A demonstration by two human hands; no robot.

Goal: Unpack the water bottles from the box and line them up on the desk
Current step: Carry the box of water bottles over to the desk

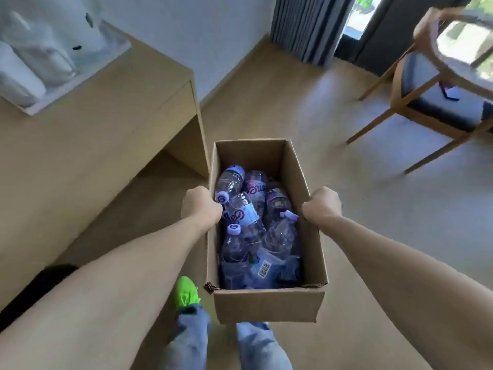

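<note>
The floor (306,108) is spreading pale and bare across the room, with a dark curtain (306,25) hanging at the far wall. The desk (88,124) is standing along the left side, carrying a tray (34,105) with white plastic bags (45,30) in it. A wooden chair (426,86) with a dark seat is sitting well apart on the right. The cardboard box (266,305) is being held open-topped in front of the person, just beside the desk's end panel and above the floor. Water bottles (248,209) with purple caps are lying jumbled inside it. The left hand (201,206) is gripping the box's left wall at the rim, and the right hand (321,205) is closing on the right wall. A bright green shoe (185,292) is showing below the box.
</note>
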